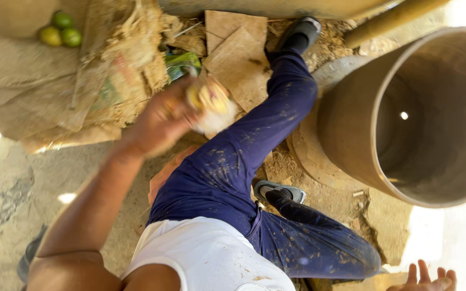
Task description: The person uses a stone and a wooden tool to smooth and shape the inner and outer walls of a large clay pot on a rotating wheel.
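Note:
My left hand (160,121) is raised over my left thigh and is shut on a blurred yellow and white lump (211,105), perhaps a sponge or cloth. My right hand (424,277) shows only at the bottom right edge, fingers spread, holding nothing. A large round clay pot (351,129) with an open mouth stands to the right on a flat clay-smeared disc (311,156), close to my knees. My legs in blue, clay-spattered trousers (233,161) stretch toward the pot, with black sandals on both feet.
Burlap sacks (39,86) and straw lie at the upper left, with three green fruits (60,29) on them. Flat brown boards (238,59) lie beyond my left leg. A thick pole (389,19) crosses the top right. The ground is dusty earth.

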